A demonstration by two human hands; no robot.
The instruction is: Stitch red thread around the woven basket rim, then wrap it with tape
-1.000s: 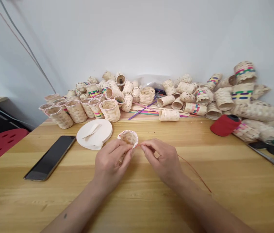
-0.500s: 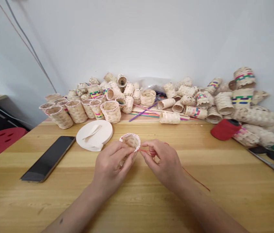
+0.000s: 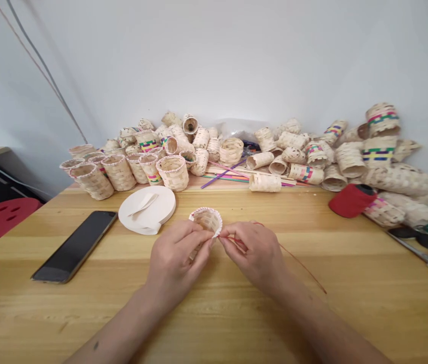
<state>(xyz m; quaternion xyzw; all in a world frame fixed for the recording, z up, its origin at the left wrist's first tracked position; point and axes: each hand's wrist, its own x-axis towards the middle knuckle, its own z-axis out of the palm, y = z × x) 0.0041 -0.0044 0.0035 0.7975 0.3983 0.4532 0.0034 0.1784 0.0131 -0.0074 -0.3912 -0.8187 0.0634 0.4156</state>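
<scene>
A small woven basket point(image 3: 206, 219) with a pink-and-white stitched rim is held above the wooden table point(image 3: 214, 313). My left hand point(image 3: 174, 258) is closed around the basket's side, thumb and fingers near the rim. My right hand point(image 3: 253, 250) pinches a thin red strand point(image 3: 304, 270) right at the basket's rim. The strand trails off to the right across the table, past my right wrist.
A large pile of woven baskets point(image 3: 236, 151) lines the wall. A roll of white strip point(image 3: 146, 210) and a black phone point(image 3: 75, 246) lie to the left. A red spool point(image 3: 351, 199) and scissors point(image 3: 424, 247) sit to the right. Coloured strips point(image 3: 229, 176) lie by the pile.
My right hand has moved in closer to the basket's rim and the strand's loop has shortened. The basket has shifted slightly to the right.
</scene>
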